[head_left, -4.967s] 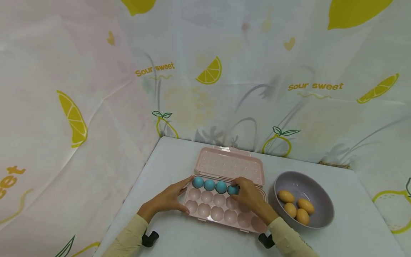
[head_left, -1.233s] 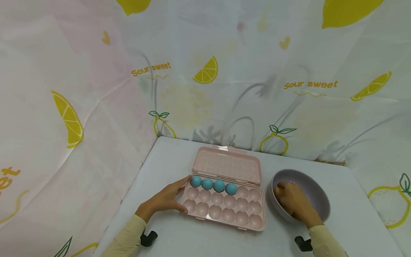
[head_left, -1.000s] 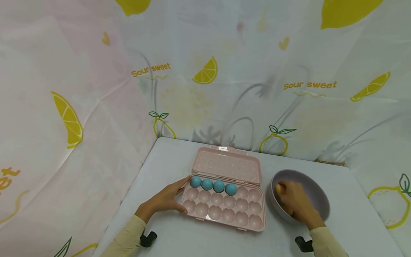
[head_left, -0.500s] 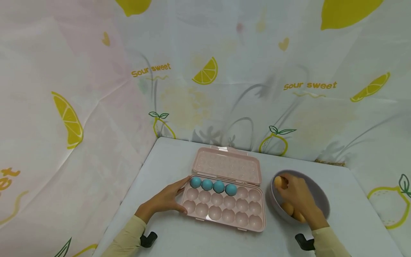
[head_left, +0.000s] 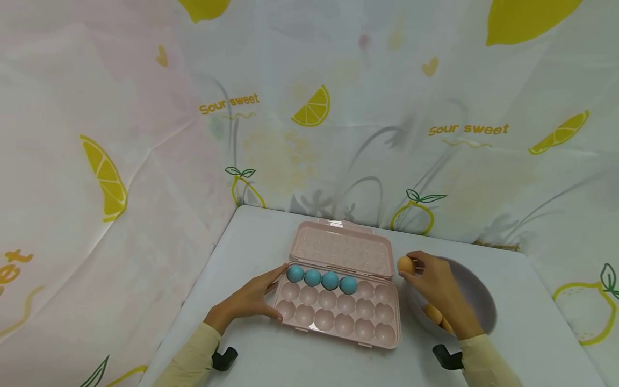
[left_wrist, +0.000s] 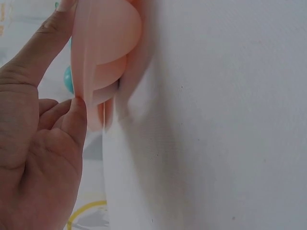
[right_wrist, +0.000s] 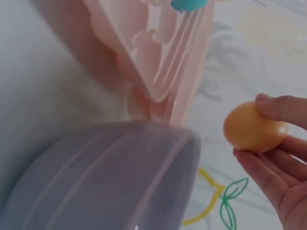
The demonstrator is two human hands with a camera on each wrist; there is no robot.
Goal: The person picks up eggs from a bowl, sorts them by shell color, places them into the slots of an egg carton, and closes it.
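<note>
A pink plastic egg box [head_left: 325, 320] lies with its lid [head_left: 342, 249] folded back. Several blue eggs [head_left: 312, 277] fill the left part of its back row; the other cups hold nothing. My left hand [head_left: 249, 298] holds the box's left end, thumb at the front corner and fingers at the back one. Between thumb and fingertips my right hand [head_left: 437, 285] pinches a brown egg [right_wrist: 252, 127], over the left rim of the grey bowl [head_left: 476, 287] and just right of the box. More brown eggs [head_left: 433, 313] sit in the bowl, partly hidden by the right hand.
The white table [head_left: 338, 368] ends at a wall sheet [head_left: 377, 107] printed with lemons, behind and at the left. The bowl stands close to the box's right end. A black piece [head_left: 447, 357] sits at the right wrist, another [head_left: 224, 359] at the left.
My right hand has left a blue egg in the back row, reached into the bowl, and lifted out a brown egg, moving up and left. The left hand stays on the box.
</note>
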